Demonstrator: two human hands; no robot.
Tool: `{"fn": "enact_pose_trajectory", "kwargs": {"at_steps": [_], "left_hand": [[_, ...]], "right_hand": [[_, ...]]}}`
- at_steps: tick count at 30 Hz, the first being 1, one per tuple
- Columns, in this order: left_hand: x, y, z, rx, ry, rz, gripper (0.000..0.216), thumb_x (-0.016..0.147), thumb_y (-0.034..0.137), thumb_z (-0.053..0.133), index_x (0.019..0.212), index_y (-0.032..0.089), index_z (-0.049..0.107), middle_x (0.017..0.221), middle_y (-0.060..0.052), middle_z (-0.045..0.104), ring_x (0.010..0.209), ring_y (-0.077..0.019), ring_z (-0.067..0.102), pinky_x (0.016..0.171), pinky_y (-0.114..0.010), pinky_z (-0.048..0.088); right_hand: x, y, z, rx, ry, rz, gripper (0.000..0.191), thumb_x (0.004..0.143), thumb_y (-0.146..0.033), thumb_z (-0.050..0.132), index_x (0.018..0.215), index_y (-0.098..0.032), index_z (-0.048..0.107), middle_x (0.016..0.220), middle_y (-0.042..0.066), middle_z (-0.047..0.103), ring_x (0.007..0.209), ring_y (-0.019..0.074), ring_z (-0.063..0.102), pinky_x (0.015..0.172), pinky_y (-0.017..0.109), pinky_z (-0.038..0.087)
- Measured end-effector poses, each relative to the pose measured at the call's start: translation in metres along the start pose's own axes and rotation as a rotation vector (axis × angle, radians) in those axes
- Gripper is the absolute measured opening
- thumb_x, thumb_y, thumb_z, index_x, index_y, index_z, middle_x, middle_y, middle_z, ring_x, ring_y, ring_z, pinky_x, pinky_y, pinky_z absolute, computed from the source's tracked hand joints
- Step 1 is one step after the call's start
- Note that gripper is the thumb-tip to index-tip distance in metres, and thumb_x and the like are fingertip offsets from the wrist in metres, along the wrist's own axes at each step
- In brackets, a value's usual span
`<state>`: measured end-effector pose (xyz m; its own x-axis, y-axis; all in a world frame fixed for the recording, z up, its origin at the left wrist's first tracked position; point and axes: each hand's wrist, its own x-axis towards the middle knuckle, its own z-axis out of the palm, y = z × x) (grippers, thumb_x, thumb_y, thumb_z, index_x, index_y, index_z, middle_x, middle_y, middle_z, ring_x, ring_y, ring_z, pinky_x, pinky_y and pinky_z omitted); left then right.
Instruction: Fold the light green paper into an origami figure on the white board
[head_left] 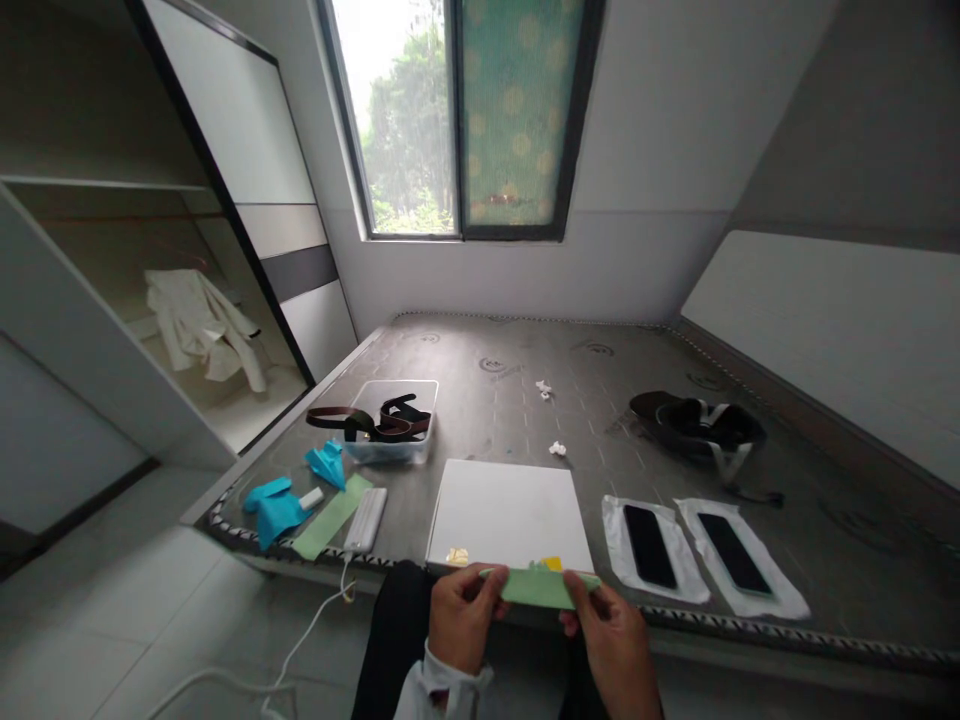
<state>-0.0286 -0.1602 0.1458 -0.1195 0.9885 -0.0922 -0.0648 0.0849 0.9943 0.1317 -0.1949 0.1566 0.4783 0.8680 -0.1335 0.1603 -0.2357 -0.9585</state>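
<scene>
A strip of green paper (541,589) is stretched between my two hands, just in front of the white box (506,510). My left hand (461,615) pinches its left end between thumb and fingers. At the other end, my right hand (611,635) grips it the same way. Behind the strip, a small yellow piece (553,564) shows at the box's near edge. A crumpled beige scrap (457,555) lies on the box's near left corner. The undersides of my fingers are partly hidden.
Left on the mattress (510,350) are blue crumpled paper (279,515), another green strip (330,520), a white power strip (366,520) with cable, and a clear bin (394,450) holding belts. Rightward lie two phones (649,545) (733,552) on white sheets and a dark cap (697,425).
</scene>
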Motion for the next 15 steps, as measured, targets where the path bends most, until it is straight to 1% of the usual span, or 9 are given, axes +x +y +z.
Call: {"fn": "enact_pose_trajectory", "kwargs": {"at_steps": [3, 5, 7, 10, 12, 15], "left_hand": [[0.000, -0.001, 0.000, -0.007, 0.010, -0.005, 0.052, 0.069, 0.065, 0.066, 0.065, 0.015, 0.076, 0.045, -0.003, 0.065, 0.041, -0.0169, 0.059, 0.042, -0.024, 0.049], [0.001, -0.003, 0.000, -0.023, 0.012, -0.007, 0.055, 0.071, 0.068, 0.063, 0.068, 0.015, 0.076, 0.045, -0.003, 0.064, 0.041, -0.0165, 0.059, 0.042, -0.024, 0.049], [0.002, -0.005, -0.001, -0.022, 0.031, -0.007, 0.054, 0.069, 0.067, 0.065, 0.071, 0.015, 0.077, 0.044, -0.003, 0.063, 0.040, -0.0153, 0.056, 0.042, -0.024, 0.047], [0.006, -0.008, -0.004, -0.014, 0.090, -0.006, 0.045, 0.063, 0.060, 0.075, 0.068, 0.015, 0.077, 0.044, -0.002, 0.063, 0.041, -0.0143, 0.055, 0.042, -0.023, 0.045], [0.007, -0.009, -0.007, -0.017, 0.122, -0.011, 0.041, 0.059, 0.055, 0.079, 0.065, 0.015, 0.076, 0.045, -0.002, 0.064, 0.042, -0.0145, 0.056, 0.041, -0.022, 0.044], [0.009, -0.011, -0.009, -0.014, 0.129, 0.003, 0.038, 0.061, 0.053, 0.079, 0.066, 0.016, 0.076, 0.046, -0.001, 0.064, 0.042, -0.0140, 0.057, 0.041, -0.021, 0.043]], "right_hand": [[-0.001, 0.002, 0.000, -0.022, -0.030, -0.006, 0.066, 0.074, -0.078, 0.044, 0.054, -0.019, 0.064, 0.046, 0.005, 0.064, 0.049, 0.0204, 0.062, 0.055, 0.030, 0.049], [-0.001, 0.003, -0.001, -0.029, -0.051, -0.012, 0.067, 0.079, -0.077, 0.038, 0.054, -0.020, 0.063, 0.047, 0.005, 0.064, 0.049, 0.0196, 0.061, 0.057, 0.030, 0.048], [-0.001, 0.003, -0.003, -0.049, -0.038, -0.033, 0.064, 0.079, -0.075, 0.042, 0.053, -0.020, 0.062, 0.047, 0.003, 0.061, 0.049, 0.0177, 0.059, 0.056, 0.028, 0.045], [0.000, 0.004, -0.009, -0.075, 0.011, -0.057, 0.056, 0.076, -0.070, 0.054, 0.053, -0.019, 0.061, 0.047, 0.000, 0.056, 0.049, 0.0149, 0.054, 0.053, 0.026, 0.041], [0.001, 0.005, -0.012, -0.063, 0.033, -0.038, 0.051, 0.071, -0.068, 0.061, 0.060, -0.018, 0.065, 0.050, -0.001, 0.056, 0.051, 0.0147, 0.052, 0.052, 0.025, 0.041], [0.002, 0.007, -0.014, -0.028, 0.064, -0.013, 0.051, 0.067, -0.067, 0.066, 0.072, -0.017, 0.070, 0.053, -0.001, 0.058, 0.050, 0.0142, 0.049, 0.048, 0.025, 0.039]]}}
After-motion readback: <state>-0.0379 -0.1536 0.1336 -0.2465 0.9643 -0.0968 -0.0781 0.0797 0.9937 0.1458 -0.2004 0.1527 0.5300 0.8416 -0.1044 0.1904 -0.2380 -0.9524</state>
